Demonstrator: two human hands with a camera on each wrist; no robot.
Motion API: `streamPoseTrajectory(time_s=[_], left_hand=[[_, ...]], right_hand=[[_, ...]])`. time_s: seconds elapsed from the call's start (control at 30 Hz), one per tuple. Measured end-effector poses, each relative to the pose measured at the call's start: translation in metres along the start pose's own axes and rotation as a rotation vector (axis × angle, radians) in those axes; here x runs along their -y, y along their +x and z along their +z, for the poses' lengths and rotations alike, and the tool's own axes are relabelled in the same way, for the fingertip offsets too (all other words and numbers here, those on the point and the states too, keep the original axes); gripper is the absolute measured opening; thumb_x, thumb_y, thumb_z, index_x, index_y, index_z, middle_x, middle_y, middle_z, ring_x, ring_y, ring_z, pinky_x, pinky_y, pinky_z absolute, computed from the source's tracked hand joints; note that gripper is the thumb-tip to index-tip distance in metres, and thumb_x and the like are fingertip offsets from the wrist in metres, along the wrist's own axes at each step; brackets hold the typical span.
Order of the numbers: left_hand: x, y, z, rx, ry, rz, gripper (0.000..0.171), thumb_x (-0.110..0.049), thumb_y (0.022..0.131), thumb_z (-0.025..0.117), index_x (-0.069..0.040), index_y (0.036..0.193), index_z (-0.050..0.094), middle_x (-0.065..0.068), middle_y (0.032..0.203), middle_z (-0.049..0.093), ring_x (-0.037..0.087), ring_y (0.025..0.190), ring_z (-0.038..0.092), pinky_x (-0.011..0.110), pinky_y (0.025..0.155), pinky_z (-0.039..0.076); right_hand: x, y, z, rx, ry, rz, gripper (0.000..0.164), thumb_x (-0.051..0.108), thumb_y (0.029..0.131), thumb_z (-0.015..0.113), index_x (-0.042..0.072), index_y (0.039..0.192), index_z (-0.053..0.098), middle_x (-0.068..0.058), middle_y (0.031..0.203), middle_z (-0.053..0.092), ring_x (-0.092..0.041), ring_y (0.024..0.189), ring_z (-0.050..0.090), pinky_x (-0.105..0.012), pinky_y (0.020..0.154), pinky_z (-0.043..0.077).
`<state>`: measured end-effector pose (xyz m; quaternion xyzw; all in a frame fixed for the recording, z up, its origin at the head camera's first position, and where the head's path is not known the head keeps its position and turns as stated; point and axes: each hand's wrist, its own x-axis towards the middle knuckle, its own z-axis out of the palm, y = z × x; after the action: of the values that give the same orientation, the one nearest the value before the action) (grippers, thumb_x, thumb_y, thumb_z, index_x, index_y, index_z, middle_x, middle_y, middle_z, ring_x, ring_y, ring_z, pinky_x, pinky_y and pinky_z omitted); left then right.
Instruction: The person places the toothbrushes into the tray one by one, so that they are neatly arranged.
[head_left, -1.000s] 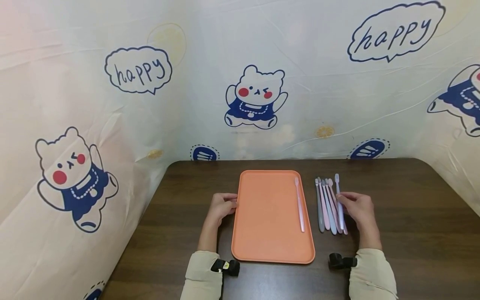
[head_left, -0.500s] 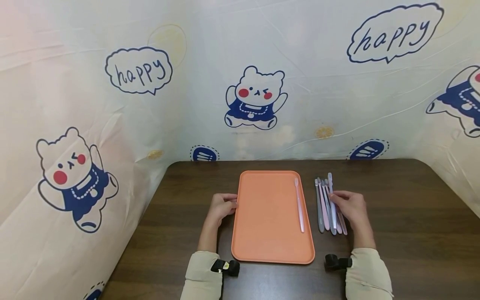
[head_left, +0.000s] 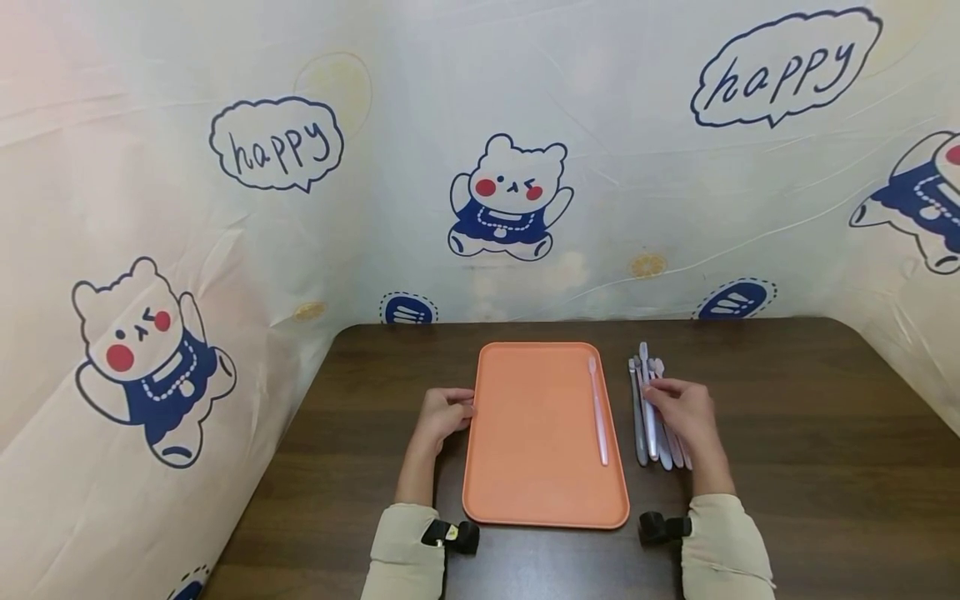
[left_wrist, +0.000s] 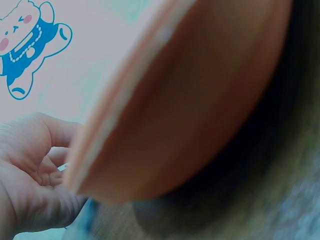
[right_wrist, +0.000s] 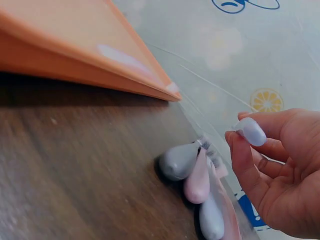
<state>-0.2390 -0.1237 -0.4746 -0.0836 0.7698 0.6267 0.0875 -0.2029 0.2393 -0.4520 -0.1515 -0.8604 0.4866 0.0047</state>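
Observation:
My right hand (head_left: pixel 684 410) pinches a pale lavender toothbrush (head_left: pixel 651 435) between thumb and forefinger, just above a row of toothbrushes. In the right wrist view its rounded handle end (right_wrist: pixel 254 133) points at the camera. Beneath lie several more toothbrushes, among them a grey one (right_wrist: pixel 179 161) and a pink one (right_wrist: pixel 198 182), side by side and partly overlapping. My left hand (head_left: pixel 444 413) holds the left edge of an orange tray (head_left: pixel 536 433), its fingertips hidden behind the rim in the left wrist view. One pink toothbrush (head_left: pixel 598 412) lies lengthwise in the tray, near its right side.
The dark wooden table (head_left: pixel 810 467) stretches out on both sides of the tray. A printed curtain (head_left: pixel 420 125) with cartoon bears hangs along its back and left edges. A narrow strip of table lies between tray and toothbrush row.
My right hand has moved left with the lavender toothbrush, from the right end of the row to over its left part. My left hand and the tray have stayed put.

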Motion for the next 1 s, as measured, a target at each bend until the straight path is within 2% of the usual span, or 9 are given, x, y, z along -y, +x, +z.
streamPoseTrajectory(time_s=[0.2, 0.43, 0.73, 1.0], left_hand=[[0.003, 0.001, -0.001, -0.004, 0.000, 0.003, 0.033, 0.008, 0.088, 0.063, 0.010, 0.121, 0.069, 0.025, 0.111, 0.072, 0.014, 0.086, 0.070, 0.030, 0.074, 0.062], [0.003, 0.002, -0.001, -0.008, -0.008, 0.002, 0.033, 0.008, 0.088, 0.062, 0.010, 0.120, 0.069, 0.023, 0.107, 0.073, 0.013, 0.082, 0.069, 0.028, 0.071, 0.061], [0.002, 0.001, -0.001, -0.008, -0.016, 0.000, 0.034, 0.009, 0.087, 0.061, 0.011, 0.121, 0.068, 0.019, 0.104, 0.073, 0.011, 0.078, 0.067, 0.025, 0.067, 0.059], [0.001, 0.001, -0.001, -0.014, -0.001, -0.006, 0.033, 0.008, 0.088, 0.062, 0.009, 0.120, 0.069, 0.022, 0.107, 0.073, 0.011, 0.080, 0.068, 0.027, 0.069, 0.060]], right_hand=[[0.002, 0.000, 0.005, 0.001, 0.043, 0.004, 0.042, 0.023, 0.099, 0.064, -0.006, 0.129, 0.065, -0.028, 0.122, 0.067, -0.007, 0.078, 0.061, -0.018, 0.063, 0.052], [0.005, 0.000, 0.010, -0.005, -0.002, -0.017, 0.042, 0.025, 0.099, 0.064, -0.005, 0.129, 0.066, -0.029, 0.126, 0.065, -0.015, 0.088, 0.061, -0.018, 0.064, 0.049], [0.007, 0.000, 0.015, -0.003, 0.034, -0.013, 0.041, 0.022, 0.099, 0.064, -0.005, 0.129, 0.066, -0.028, 0.124, 0.066, -0.005, 0.081, 0.059, -0.015, 0.065, 0.051], [0.010, -0.001, 0.020, 0.002, 0.013, -0.026, 0.040, 0.023, 0.098, 0.064, -0.005, 0.128, 0.067, -0.027, 0.119, 0.068, -0.007, 0.077, 0.060, -0.019, 0.063, 0.051]])
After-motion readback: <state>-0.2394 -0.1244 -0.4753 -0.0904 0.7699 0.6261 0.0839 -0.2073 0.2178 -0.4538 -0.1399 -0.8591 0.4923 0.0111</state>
